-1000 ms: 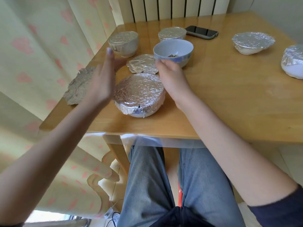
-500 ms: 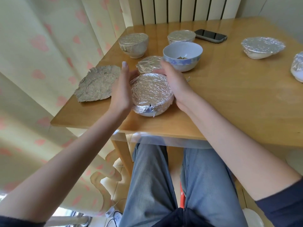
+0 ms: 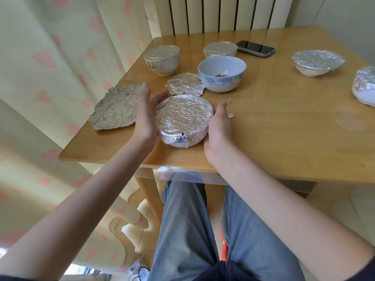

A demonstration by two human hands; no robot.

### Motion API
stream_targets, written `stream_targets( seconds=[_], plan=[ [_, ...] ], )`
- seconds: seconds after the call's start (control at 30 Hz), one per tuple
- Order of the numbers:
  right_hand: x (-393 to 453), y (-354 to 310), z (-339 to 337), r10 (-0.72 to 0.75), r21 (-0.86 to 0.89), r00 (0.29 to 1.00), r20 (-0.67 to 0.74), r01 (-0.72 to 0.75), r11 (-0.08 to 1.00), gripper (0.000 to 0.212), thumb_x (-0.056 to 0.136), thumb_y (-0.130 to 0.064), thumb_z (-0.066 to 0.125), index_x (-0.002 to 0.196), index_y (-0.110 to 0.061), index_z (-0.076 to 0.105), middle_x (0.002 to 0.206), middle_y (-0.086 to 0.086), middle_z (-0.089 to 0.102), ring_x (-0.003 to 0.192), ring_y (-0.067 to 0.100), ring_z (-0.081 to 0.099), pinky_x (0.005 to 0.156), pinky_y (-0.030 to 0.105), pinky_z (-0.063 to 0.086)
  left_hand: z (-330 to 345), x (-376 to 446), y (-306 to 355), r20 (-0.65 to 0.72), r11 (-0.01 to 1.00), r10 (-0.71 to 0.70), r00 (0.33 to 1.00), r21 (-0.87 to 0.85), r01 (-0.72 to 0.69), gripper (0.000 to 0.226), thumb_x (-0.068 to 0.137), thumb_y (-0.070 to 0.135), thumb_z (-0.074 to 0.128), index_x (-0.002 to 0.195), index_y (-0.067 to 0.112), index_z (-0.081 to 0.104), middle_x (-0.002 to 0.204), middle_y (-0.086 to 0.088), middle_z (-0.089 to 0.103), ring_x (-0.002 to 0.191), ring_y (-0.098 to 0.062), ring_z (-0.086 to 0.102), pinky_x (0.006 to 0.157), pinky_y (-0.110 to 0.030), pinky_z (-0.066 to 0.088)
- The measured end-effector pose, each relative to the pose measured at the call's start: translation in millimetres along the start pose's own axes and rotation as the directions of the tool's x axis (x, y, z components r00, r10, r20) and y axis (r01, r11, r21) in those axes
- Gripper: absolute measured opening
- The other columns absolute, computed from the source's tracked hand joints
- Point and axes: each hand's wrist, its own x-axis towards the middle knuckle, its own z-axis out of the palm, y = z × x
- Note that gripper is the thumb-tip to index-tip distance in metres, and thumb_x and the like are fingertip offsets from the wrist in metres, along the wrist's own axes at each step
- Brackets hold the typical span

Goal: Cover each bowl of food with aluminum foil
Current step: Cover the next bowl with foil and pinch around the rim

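Observation:
A foil-covered bowl (image 3: pixel 183 118) stands near the table's front edge, its foil torn a little at the front. My left hand (image 3: pixel 145 116) presses against its left side and my right hand (image 3: pixel 218 124) cups its right side. Behind it lies a round crumpled foil piece (image 3: pixel 185 83). An uncovered white and blue bowl (image 3: pixel 222 74) with a bit of food stands further back. A flat foil sheet (image 3: pixel 116 109) lies at the left edge. Other foil-covered bowls stand at the back left (image 3: pixel 162 58), back middle (image 3: pixel 220 49) and right (image 3: pixel 317 61).
A black phone (image 3: pixel 256 48) lies at the back of the wooden table (image 3: pixel 284 128). Another foil-covered bowl (image 3: pixel 365 84) sits at the far right edge. Small foil scraps (image 3: pixel 230 115) lie beside my right hand. A curtain hangs left; a radiator stands behind.
My left hand came in from the left and closed against the bowl's side. My right hand slid from the bowl's back rim down to its right side. The camera view shifted.

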Motion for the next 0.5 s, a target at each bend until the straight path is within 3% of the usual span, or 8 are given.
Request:
stream_targets(
  seconds=[0.17,0.27,0.4,0.5],
  plan=[
    [3,13,2,-0.092,0.117,0.99,-0.106,0.104,0.988,0.029,0.105,-0.026,0.027,0.109,-0.022,0.056,0.109,0.001,0.066,0.097,0.015,0.061,0.095,0.036,0.049,1,1,-2,-0.016,1.0,-0.002,1.0,-0.03,0.001,0.065,0.104,0.047,0.016,0.123,0.003,0.059,0.104,-0.002,0.069,0.089,-0.007,0.069,0.071,-0.015,0.051],
    [6,15,2,-0.088,0.134,0.989,-0.117,0.103,0.986,0.026,0.105,-0.02,0.027,0.107,-0.025,0.053,0.095,-0.007,0.062,0.089,0.011,0.059,0.087,0.031,0.05,2,1,-2,-0.019,1.0,0.004,1.0,-0.019,-0.004,0.064,0.103,0.047,0.016,0.12,0.005,0.061,0.103,-0.002,0.07,0.088,-0.006,0.069,0.07,-0.015,0.051],
    [7,17,1,-0.081,0.105,0.991,-0.11,0.092,0.99,0.027,0.104,-0.02,0.028,0.101,-0.027,0.054,0.106,0.0,0.062,0.093,0.015,0.058,0.084,0.032,0.049,2,0,-4,-0.025,1.0,0.002,1.0,0.0,-0.002,0.066,0.103,0.048,0.017,0.124,0.004,0.061,0.11,-0.005,0.069,0.095,-0.009,0.068,0.074,-0.018,0.05],
    [8,11,-5,-0.043,0.172,0.994,-0.104,0.06,0.983,0.026,0.105,-0.017,0.027,0.106,-0.023,0.052,0.107,0.001,0.062,0.097,0.016,0.06,0.091,0.034,0.05,0,0,0,0.018,1.0,-0.023,1.0,0.02,0.023,0.069,0.103,0.05,0.015,0.128,0.003,0.058,0.111,-0.004,0.069,0.097,-0.01,0.068,0.079,-0.02,0.052]
  ],
)
